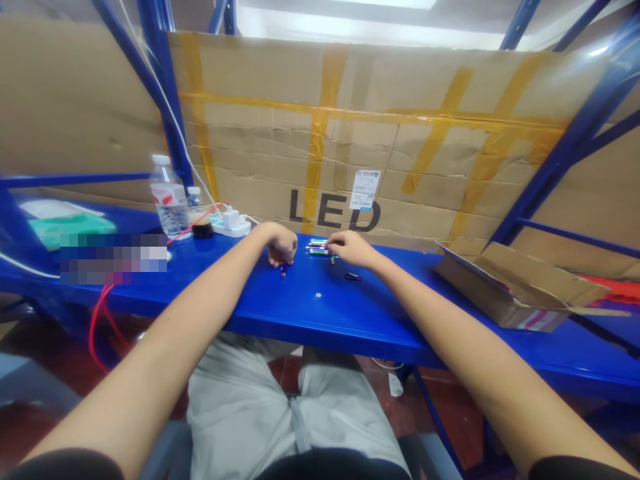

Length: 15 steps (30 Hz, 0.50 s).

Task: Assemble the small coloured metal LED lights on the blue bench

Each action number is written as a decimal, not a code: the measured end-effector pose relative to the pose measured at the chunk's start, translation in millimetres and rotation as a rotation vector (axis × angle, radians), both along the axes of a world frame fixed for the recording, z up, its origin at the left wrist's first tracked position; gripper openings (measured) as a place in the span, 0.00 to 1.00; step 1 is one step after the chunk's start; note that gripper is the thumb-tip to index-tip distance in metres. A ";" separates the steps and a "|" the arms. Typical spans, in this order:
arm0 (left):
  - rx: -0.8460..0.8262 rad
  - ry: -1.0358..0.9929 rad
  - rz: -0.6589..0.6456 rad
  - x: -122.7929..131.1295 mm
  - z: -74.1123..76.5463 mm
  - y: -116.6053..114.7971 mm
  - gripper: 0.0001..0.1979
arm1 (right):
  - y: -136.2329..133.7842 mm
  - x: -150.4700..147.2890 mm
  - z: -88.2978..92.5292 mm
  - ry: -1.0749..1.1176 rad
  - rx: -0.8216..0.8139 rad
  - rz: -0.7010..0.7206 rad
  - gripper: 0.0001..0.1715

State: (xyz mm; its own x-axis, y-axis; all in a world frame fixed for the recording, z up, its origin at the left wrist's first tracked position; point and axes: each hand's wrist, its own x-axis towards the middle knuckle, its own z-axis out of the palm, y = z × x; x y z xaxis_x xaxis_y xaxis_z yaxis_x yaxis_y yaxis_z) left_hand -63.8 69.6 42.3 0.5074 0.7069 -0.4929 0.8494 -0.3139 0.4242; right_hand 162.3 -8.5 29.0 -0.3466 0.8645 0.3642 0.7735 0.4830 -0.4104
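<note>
My left hand (283, 247) is curled closed above the blue table. Just below its fingers shows a small purple-and-metal piece (283, 272); whether the fingers grip it is too small to tell. To the right, the fingers of my right hand (349, 247) are bent together in a pinch beside several shiny slim tubes (317, 244) with green and silver on them, lying side by side. A tiny gold-coloured piece (333, 260) shows under these fingertips. Nearer me lies a small dark purple pen-like part (353, 276), apart from both hands.
On the blue table (320, 323), an opened cardboard box (520, 313) stands right. Left are a water bottle (170, 200), a small bottle of dark liquid (201, 223), a white power strip (233, 225) and red cables (97, 327). A cardboard panel (250, 160) closes off the back.
</note>
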 end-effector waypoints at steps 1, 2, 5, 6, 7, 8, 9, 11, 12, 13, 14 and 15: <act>0.027 -0.052 -0.034 2.3 -1.2 -0.1 0.09 | -1.9 -2.2 -0.4 -0.010 -0.006 0.003 0.13; 0.061 -0.114 -0.067 5.8 -2.6 -0.8 0.09 | -2.8 -3.3 -0.8 -0.015 -0.010 -0.001 0.13; 0.189 -0.263 -0.138 21.6 -7.4 -7.1 0.09 | -1.7 -1.0 -1.7 -0.010 -0.022 -0.030 0.12; 0.240 -0.273 -0.152 27.4 -8.9 -10.0 0.09 | -0.5 0.8 -1.9 -0.012 -0.031 -0.038 0.11; 0.296 -0.261 -0.164 32.6 -10.3 -12.9 0.08 | 0.9 2.9 -2.1 -0.024 -0.041 -0.045 0.10; 0.349 -0.238 -0.182 37.0 -11.5 -15.5 0.07 | 2.4 5.0 -2.4 -0.047 -0.049 -0.054 0.09; 0.393 -0.216 -0.198 40.3 -12.5 -17.7 0.07 | 4.0 7.0 -2.9 -0.076 -0.051 -0.069 0.09; 0.445 -0.192 -0.226 43.6 -13.5 -20.4 0.07 | 6.9 10.1 -4.5 -0.126 -0.041 -0.115 0.08; 0.454 -0.192 -0.234 43.8 -13.6 -21.0 0.07 | 8.2 11.1 -5.6 -0.143 -0.035 -0.142 0.07; 0.460 -0.194 -0.238 43.4 -13.4 -21.3 0.06 | 9.2 11.6 -6.7 -0.153 -0.036 -0.166 0.07; 0.467 -0.196 -0.245 42.7 -12.9 -21.5 0.06 | 9.9 11.6 -7.7 -0.159 -0.048 -0.187 0.06; 0.479 -0.198 -0.258 42.0 -12.3 -21.7 0.06 | 10.1 11.2 -8.4 -0.163 -0.069 -0.202 0.05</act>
